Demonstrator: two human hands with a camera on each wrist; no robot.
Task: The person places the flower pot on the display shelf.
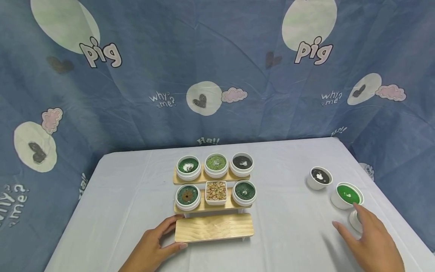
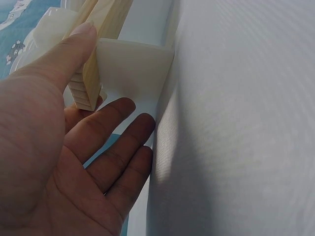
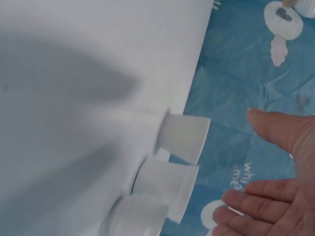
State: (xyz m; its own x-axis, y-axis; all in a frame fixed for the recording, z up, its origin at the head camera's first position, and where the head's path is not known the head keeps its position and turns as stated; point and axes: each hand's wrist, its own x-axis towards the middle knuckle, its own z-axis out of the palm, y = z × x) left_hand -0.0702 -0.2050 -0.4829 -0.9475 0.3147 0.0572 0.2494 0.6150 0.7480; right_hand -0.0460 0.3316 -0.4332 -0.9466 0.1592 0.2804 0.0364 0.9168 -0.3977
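A tiered stand has pale wooden boards, its lowest board (image 1: 214, 228) bare. My left hand (image 1: 154, 241) grips that board's left end, thumb at the front edge and index finger at the back. In the left wrist view the thumb lies on the wood, beside a whitish support (image 2: 135, 64), while the other fingers extend loosely below. My right hand (image 1: 374, 241) hovers near three white cups on the right, thumb and fingers spread, holding nothing. One cup has a dark filling (image 1: 320, 177), one a bright green filling (image 1: 347, 194); the nearest cup (image 1: 355, 222) is partly hidden by the hand.
On the stand's upper two boards sit several white round bowls with green or dark fillings, such as the back left bowl (image 1: 188, 168), and a square bowl of chopped nuts (image 1: 216, 191). A white cloth (image 1: 136, 189) covers the table; a blue printed curtain (image 1: 217, 56) hangs behind.
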